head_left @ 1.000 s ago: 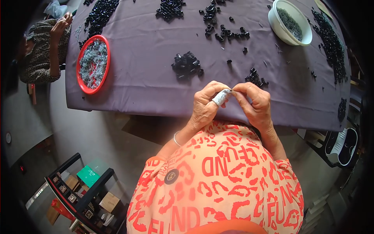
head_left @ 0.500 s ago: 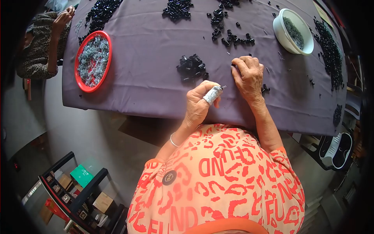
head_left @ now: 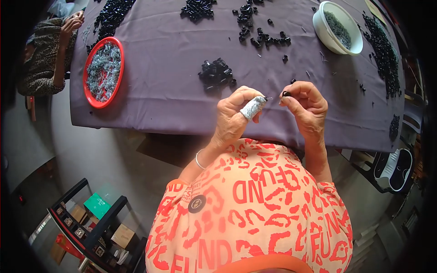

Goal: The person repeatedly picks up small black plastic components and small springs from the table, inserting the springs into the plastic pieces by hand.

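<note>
My left hand (head_left: 236, 109), its thumb wrapped in a silvery covering (head_left: 253, 108), pinches a small thin piece that looks like a spring (head_left: 269, 98), its tip pointing right. Facing it, my right hand (head_left: 308, 107) holds a small black ring-like plastic part (head_left: 286, 93) between thumb and fingertips. A narrow gap separates the two pieces. Just beyond my left hand lies a heap of black plastic parts (head_left: 215, 74) on the purple tablecloth (head_left: 159, 77).
A red tray (head_left: 122, 68) of fine greyish pieces lies at left, and a white bowl (head_left: 322, 38) of similar pieces at right. More black parts (head_left: 198, 10) are heaped at the back and along the right edge (head_left: 382, 57). A co-worker (head_left: 48, 59) sits at far left.
My right hand has come up off the tablecloth toward me and turned, now showing a black part in its fingertips. My left hand keeps its pinch, nearly in place.
</note>
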### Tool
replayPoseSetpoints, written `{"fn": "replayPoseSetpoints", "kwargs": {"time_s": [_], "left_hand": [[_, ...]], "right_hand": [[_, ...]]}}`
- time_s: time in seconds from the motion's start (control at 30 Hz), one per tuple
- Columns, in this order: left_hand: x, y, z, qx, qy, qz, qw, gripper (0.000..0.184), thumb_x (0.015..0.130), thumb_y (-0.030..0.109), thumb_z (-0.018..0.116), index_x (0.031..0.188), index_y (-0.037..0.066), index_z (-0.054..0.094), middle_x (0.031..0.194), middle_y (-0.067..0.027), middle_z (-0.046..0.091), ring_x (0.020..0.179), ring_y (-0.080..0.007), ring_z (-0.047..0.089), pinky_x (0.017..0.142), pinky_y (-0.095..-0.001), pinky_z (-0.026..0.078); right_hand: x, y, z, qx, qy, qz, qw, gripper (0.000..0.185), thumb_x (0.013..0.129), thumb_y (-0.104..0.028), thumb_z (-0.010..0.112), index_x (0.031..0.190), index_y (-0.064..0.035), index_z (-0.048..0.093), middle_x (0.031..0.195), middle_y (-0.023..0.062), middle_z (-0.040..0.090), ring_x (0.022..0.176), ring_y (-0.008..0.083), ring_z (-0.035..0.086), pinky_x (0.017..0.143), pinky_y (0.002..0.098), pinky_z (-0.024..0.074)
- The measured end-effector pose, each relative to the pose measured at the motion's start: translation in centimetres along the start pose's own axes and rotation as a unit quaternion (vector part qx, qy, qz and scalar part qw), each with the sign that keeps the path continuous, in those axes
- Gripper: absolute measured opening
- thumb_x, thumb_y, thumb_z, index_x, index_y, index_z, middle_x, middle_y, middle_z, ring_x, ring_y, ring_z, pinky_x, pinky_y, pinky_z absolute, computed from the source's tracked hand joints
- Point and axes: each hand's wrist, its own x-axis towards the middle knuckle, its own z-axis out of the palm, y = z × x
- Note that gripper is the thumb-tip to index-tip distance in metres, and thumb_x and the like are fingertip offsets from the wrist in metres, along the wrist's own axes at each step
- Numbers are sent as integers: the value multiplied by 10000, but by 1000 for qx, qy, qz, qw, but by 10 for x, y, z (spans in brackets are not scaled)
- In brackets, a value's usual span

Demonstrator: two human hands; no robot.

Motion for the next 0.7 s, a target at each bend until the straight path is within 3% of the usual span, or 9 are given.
{"fn": "replayPoseSetpoints", "kwargs": {"time_s": [0.23, 0.53, 0.7], "left_hand": [[-2, 10, 8, 45, -26, 15, 999, 102, 894, 2, 637, 988, -23, 665, 962, -52, 591, 736, -73, 571, 592, -205, 483], [-9, 14, 16, 124, -35, 37, 991, 127, 855, -20, 664, 981, -17, 676, 950, -54, 603, 772, -83, 576, 631, -207, 482], [-9, 18, 21, 171, -45, 51, 983, 138, 831, -40, 674, 968, -23, 673, 933, -66, 609, 796, -108, 592, 672, -223, 488]], "right_hand": [[-15, -20, 7, 23, -14, -32, 999, 209, 853, 118, 644, 1046, 40, 629, 937, 50, 655, 843, 99, 627, 795, 222, 510], [-22, -28, 2, -216, -14, -185, 959, 248, 759, 148, 676, 971, 19, 673, 897, 106, 674, 811, 190, 654, 723, 287, 511], [-25, -30, 7, -237, -19, -196, 951, 247, 739, 137, 695, 952, 12, 683, 871, 104, 680, 793, 199, 663, 691, 290, 519]]}}
